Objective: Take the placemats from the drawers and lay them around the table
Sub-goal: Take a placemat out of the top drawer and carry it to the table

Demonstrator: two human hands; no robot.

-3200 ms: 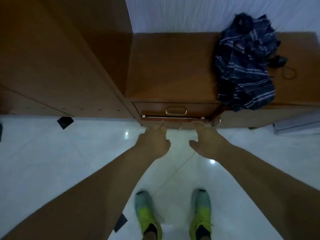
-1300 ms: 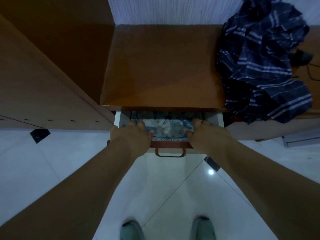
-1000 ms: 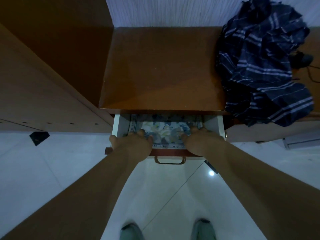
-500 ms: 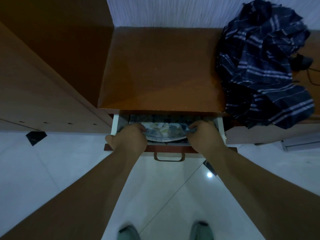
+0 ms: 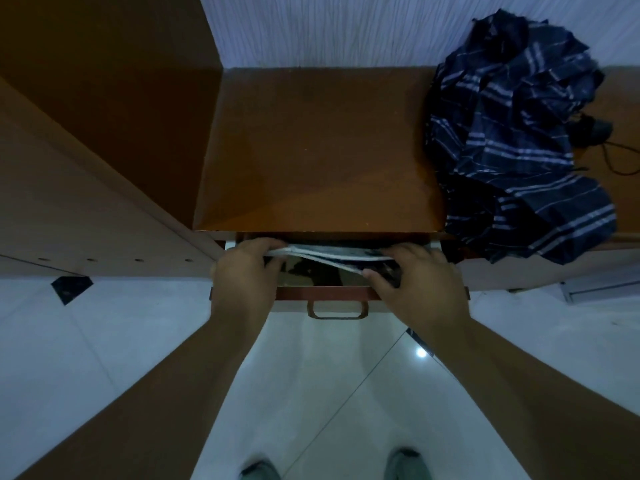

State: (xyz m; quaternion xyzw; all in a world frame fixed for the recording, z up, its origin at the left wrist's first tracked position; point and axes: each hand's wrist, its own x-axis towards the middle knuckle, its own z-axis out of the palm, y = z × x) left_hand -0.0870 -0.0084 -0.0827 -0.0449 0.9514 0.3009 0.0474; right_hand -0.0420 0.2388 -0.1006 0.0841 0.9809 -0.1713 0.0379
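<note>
Below me a glossy white tiled floor (image 5: pixel 114 341) carries small black diamond insets (image 5: pixel 72 288) and one bright spot of reflected light (image 5: pixel 421 353). Ahead stands a low brown wooden cabinet (image 5: pixel 322 150) against a pale ribbed wall (image 5: pixel 329 27), with a taller wooden cupboard (image 5: pixel 90 133) to its left. At the far right of the cabinet top lies a crumpled dark plaid cloth (image 5: pixel 519 140), a black cable (image 5: pixel 620 161) beside it.

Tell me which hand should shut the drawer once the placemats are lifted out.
Probably the right hand: it grips the placemats low, near the drawer front and its handle. The left hand holds them higher, near the cabinet edge.
</note>
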